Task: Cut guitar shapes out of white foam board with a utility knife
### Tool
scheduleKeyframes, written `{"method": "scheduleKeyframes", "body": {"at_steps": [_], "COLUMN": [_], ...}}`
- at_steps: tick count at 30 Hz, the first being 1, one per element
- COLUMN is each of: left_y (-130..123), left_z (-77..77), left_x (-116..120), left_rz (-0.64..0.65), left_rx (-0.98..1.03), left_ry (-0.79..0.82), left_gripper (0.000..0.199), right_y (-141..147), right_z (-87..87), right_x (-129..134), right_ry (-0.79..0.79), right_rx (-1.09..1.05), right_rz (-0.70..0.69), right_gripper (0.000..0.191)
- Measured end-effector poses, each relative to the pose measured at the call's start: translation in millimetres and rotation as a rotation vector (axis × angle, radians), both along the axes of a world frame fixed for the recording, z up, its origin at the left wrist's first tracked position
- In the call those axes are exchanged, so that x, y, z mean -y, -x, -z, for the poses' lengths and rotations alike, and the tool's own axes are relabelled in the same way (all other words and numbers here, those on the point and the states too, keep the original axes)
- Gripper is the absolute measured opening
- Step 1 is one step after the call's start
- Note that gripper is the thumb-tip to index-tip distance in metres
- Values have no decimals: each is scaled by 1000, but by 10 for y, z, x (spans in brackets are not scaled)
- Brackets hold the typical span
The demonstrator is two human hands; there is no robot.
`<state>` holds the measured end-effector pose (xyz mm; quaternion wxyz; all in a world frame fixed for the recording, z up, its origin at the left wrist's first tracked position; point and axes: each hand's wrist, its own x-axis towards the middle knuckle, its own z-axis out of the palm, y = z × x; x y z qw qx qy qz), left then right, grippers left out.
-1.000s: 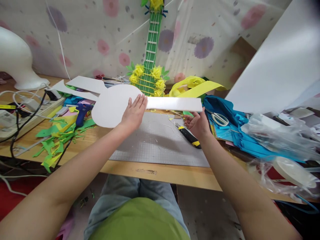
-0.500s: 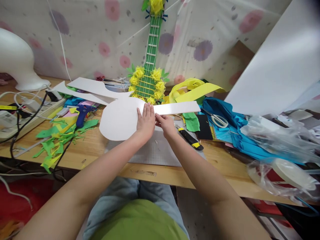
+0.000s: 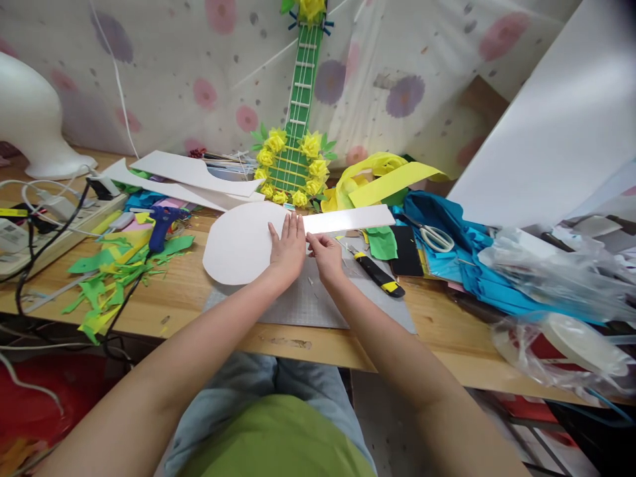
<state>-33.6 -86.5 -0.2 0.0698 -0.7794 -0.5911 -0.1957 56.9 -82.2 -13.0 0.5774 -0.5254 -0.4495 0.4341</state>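
Observation:
A white guitar-shaped board cutout (image 3: 238, 242) lies over a grey cutting mat (image 3: 322, 308), its round body to the left and its straight neck to the right. My left hand (image 3: 287, 250) rests flat on the body near the neck joint, fingers spread. Just right of it, my right hand (image 3: 324, 253) has thumb and fingers pinched at the lower edge where neck meets body. Whatever is between those fingertips is too small to make out. A black and yellow utility knife (image 3: 378, 275) lies on the mat to the right of this hand.
Behind stands a green paper guitar (image 3: 298, 119) with yellow flowers. White board offcuts (image 3: 199, 175), a blue glue gun (image 3: 161, 228) and green scraps (image 3: 99, 291) lie left. Scissors (image 3: 437, 238), blue paper (image 3: 497, 278) and a bagged tape roll (image 3: 571, 344) are right.
The white cutout has shifted slightly toward me and its neck has tilted a little. Both hands have moved slightly with it, the right still pinched at the edge.

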Motion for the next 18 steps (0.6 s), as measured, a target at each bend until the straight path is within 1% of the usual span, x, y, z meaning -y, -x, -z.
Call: {"method": "scheduleKeyframes", "body": {"at_steps": [3,6,7,8,10,11,13,15,17,18], "left_y": [31,78,92,102,105,95,56,0,-49,-62], "left_z": [-48,-85,-88,-86,-65,-50,-13,27,66,82], "left_x": [-1,-13,-19,-25,-31,-31,-21,1,28,37], "left_rz": [-16,-21,-15,-8,8,16,39,75,139,190], "left_rx": [-3,0,1,3,8,11,14,10,2,1], "left_ry": [29,29,21,10,-14,-23,-30,-30,-29,-29], "left_gripper": [61,61,61,62,62,62,61,60,57,56], "right_y": [-93,-299,-381,-459,-577,-606,-598,-530,-464,-453], "right_z": [64,143,160,169,158,142,102,68,46,35], "right_x": [15,14,14,16,27,35,45,32,-19,-60], "right_ry": [-29,16,38,52,50,51,76,108,112,100], "right_rx": [40,116,152,189,237,226,108,-92,-263,-320], "right_rz": [-49,-159,-208,-233,-223,-212,-212,-212,-172,-138], "right_gripper": [30,27,29,35,49,51,44,36,31,28]}}
